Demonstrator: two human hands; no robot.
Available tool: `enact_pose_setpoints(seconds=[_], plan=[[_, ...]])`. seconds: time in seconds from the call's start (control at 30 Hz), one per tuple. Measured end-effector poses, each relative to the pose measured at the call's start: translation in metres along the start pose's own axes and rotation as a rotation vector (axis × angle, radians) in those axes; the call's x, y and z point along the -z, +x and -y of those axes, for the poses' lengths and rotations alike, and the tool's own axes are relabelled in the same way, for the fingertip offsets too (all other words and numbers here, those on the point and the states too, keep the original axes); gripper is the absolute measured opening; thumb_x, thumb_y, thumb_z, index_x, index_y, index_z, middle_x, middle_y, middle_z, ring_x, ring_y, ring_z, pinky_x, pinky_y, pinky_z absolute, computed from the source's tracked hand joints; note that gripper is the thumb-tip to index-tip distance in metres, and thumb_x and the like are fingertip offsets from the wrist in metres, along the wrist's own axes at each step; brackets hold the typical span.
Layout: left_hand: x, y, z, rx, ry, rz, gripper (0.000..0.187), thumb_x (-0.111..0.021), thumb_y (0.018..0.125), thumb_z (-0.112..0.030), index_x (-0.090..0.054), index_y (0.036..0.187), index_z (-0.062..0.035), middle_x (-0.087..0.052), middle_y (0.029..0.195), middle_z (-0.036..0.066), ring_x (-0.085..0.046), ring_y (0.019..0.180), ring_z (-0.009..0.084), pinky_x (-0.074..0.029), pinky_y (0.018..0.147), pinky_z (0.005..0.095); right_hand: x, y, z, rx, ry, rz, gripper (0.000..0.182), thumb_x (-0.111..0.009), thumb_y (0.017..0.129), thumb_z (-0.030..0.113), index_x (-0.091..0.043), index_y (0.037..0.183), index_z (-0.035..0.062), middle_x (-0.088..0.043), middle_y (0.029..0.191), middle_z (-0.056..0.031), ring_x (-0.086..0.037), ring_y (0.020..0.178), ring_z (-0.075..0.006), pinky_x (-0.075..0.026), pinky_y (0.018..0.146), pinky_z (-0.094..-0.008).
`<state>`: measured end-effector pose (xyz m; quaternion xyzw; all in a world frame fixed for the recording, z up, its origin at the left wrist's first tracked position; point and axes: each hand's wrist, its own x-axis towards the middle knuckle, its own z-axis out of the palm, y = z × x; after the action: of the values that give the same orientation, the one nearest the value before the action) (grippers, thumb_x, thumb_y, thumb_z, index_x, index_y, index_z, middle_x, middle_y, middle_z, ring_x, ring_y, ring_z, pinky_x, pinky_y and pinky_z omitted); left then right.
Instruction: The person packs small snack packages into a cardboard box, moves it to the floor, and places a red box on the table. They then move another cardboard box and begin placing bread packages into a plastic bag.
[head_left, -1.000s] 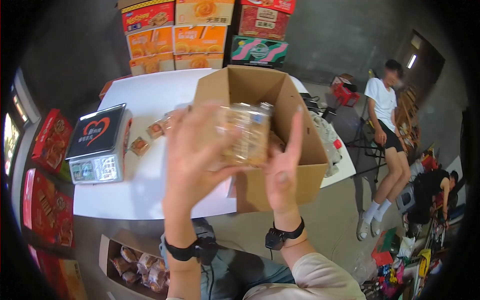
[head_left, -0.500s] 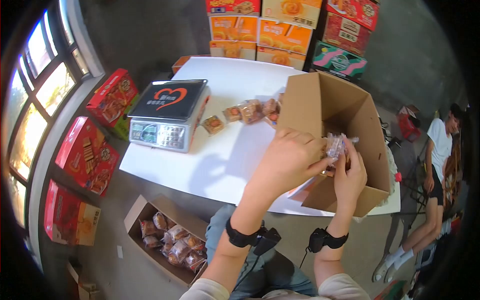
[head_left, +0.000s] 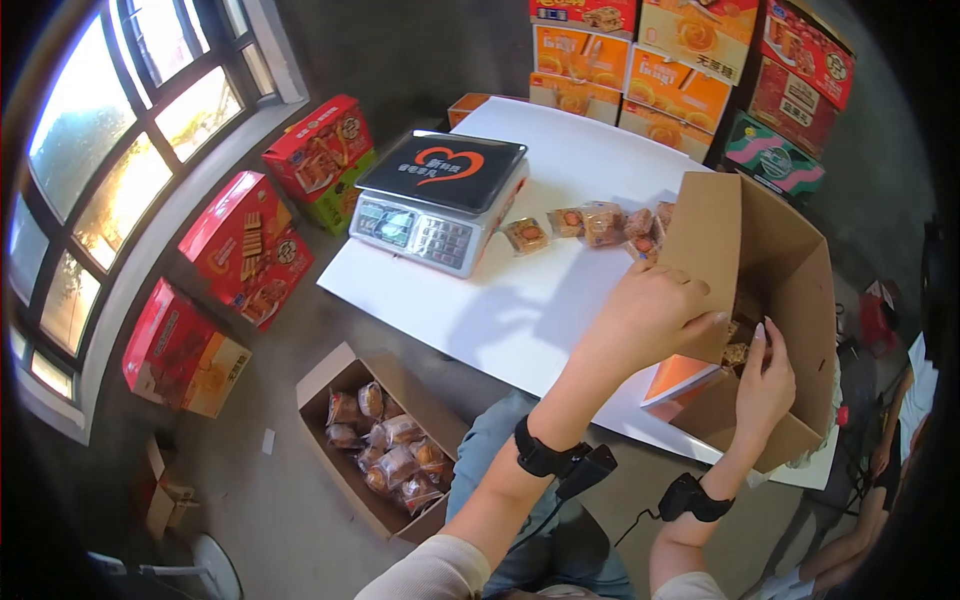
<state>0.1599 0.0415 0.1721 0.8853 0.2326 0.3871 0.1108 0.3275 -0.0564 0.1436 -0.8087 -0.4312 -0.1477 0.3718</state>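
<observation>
Now right hand [head_left: 766, 386] farther from left [head_left: 655, 312]

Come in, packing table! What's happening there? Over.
Left hand at flap; right hand at mouth of carton. Snacks inside, partly visible. Flap blocks some view.

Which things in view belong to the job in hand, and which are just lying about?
Likely in the job:
left hand; right hand
cardboard box
snacks between the hands
perhaps packets beside the scale

Probably just lying about:
scale
open floor carton
red boxes by the window
stacked orange boxes
</observation>
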Motion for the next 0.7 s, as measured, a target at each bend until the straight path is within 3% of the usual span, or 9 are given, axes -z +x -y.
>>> enact_pose_setpoints(seconds=[0.2, 0.33, 0.5, 0.57, 0.7], plan=[[0.009, -0.003, 0.002, 0.130, 0.042, 0.150, 0.023, -0.055, 0.081, -0.028, -0.063, 0.085, -0.0067, -0.059, 0.077, 0.009, -0.057, 0.080, 0.0242, -0.040, 0.074, 0.0352, -0.003, -0.001, -0.001, 0.028, 0.008, 0.009, 0.028, -0.049, 0.086, 0.031, -0.061, 0.103, 0.0112, -0.059, 0.068, -0.0098, -0.057, 0.062, -0.0243, -0.043, 0.058, -0.0351], [-0.003, -0.008, 0.021, 0.039, 0.035, 0.022, 0.023, -0.055, 0.080, -0.028, -0.062, 0.083, -0.0063, -0.059, 0.075, 0.010, -0.058, 0.076, 0.0251, -0.042, 0.071, 0.0354, -0.001, -0.002, 0.001, 0.039, -0.004, 0.009, 0.027, -0.049, 0.086, 0.030, -0.061, 0.100, 0.0109, -0.058, 0.067, -0.0092, -0.056, 0.062, -0.0251, -0.043, 0.057, -0.0354], [-0.031, -0.011, 0.066, 0.364, -0.157, 0.055, 0.028, -0.057, 0.079, -0.031, -0.061, 0.082, -0.0036, -0.061, 0.073, 0.013, -0.059, 0.071, 0.0286, -0.046, 0.063, 0.0386, -0.002, -0.001, 0.000, 0.049, -0.005, 0.021, 0.024, -0.049, 0.086, 0.028, -0.061, 0.099, 0.0110, -0.058, 0.066, -0.0091, -0.056, 0.061, -0.0263, -0.043, 0.057, -0.0358], [-0.051, -0.019, 0.106, 0.485, 0.091, 0.131, 0.031, -0.057, 0.078, -0.034, -0.060, 0.081, -0.0033, -0.062, 0.076, 0.013, -0.059, 0.074, 0.0306, -0.046, 0.066, 0.0386, -0.002, -0.001, -0.002, 0.065, -0.011, 0.018, 0.024, -0.049, 0.086, 0.027, -0.061, 0.099, 0.0110, -0.059, 0.066, -0.0091, -0.056, 0.061, -0.0262, -0.043, 0.056, -0.0359], [-0.051, -0.053, 0.175, 0.790, 0.304, 0.196, 0.044, -0.052, 0.079, -0.045, -0.060, 0.082, -0.0015, -0.061, 0.086, 0.018, -0.059, 0.082, 0.0328, -0.047, 0.070, 0.0414, -0.004, 0.000, 0.000, 0.070, -0.022, 0.013, 0.022, -0.050, 0.085, 0.025, -0.061, 0.099, 0.0108, -0.059, 0.066, -0.0092, -0.057, 0.060, -0.0260, -0.043, 0.056, -0.0359]])
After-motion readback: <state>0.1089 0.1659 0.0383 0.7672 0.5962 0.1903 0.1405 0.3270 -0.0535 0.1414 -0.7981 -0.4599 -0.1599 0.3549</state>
